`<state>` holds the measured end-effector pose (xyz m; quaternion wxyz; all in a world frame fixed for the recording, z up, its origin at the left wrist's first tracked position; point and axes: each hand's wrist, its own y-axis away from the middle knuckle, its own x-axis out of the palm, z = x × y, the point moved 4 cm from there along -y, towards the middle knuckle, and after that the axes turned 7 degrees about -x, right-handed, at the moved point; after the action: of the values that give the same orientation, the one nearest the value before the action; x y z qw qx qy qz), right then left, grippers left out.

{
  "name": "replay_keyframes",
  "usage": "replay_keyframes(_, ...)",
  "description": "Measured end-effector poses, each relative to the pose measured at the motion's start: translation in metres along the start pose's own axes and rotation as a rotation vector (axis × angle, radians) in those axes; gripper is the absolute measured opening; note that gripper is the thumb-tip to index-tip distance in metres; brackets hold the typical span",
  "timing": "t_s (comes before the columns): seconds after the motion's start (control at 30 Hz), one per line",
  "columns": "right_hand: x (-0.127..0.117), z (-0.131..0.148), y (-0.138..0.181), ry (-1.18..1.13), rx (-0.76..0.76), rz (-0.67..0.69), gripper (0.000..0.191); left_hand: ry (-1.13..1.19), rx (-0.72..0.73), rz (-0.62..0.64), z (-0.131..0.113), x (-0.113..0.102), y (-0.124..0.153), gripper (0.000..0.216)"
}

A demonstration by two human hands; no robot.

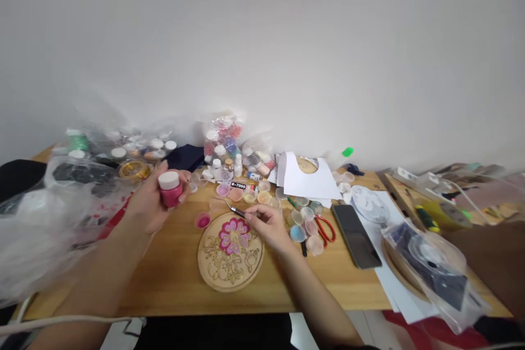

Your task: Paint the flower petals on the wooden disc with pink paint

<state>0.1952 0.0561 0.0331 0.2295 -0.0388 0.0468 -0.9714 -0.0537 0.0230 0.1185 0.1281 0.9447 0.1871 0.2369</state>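
My left hand (153,202) is closed around a small jar of magenta paint (171,194) with a white lid, held upright above the table. In my right hand (268,224) I pinch a thin tool with a dark handle and metal tip (234,209), its tip pointing left. Below it lies a round wooden board (232,281) bearing raised gold flower outlines. One flower (234,235) at its top is filled with magenta and pink; the lower motifs look bare wood. Beside the board's upper left edge stands a little cup of magenta (202,220).
Several small colour cups (298,233) stand behind and right of the board, near red-handled scissors (327,231). A black phone (356,236) lies further right, by papers and a bagged item (435,262). Plastic bags (36,229) crowd the left; bagged bottles (223,142) line the wall.
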Motion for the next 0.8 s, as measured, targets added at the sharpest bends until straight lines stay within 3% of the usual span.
replay_keyframes(0.27,0.001,0.004,0.002,-0.042,0.019,0.005,0.044,0.054,0.023,-0.101,0.004,-0.008,0.006,0.026)
replay_keyframes(0.43,0.001,0.015,0.006,-0.023,-0.022,0.037,0.040,0.017,0.005,-0.130,0.013,-0.014,-0.003,0.061)
replay_keyframes(0.53,-0.002,0.018,0.007,0.000,-0.036,0.040,0.036,0.031,0.019,-0.126,0.018,-0.025,-0.006,0.068)
replay_keyframes(0.7,-0.003,0.021,0.007,0.000,-0.034,0.032,0.034,0.031,0.086,0.019,0.020,-0.041,-0.003,0.029)
replay_keyframes(0.8,-0.002,0.023,0.008,-0.014,-0.030,0.037,0.033,-0.001,0.087,0.071,0.020,-0.047,-0.005,0.024)
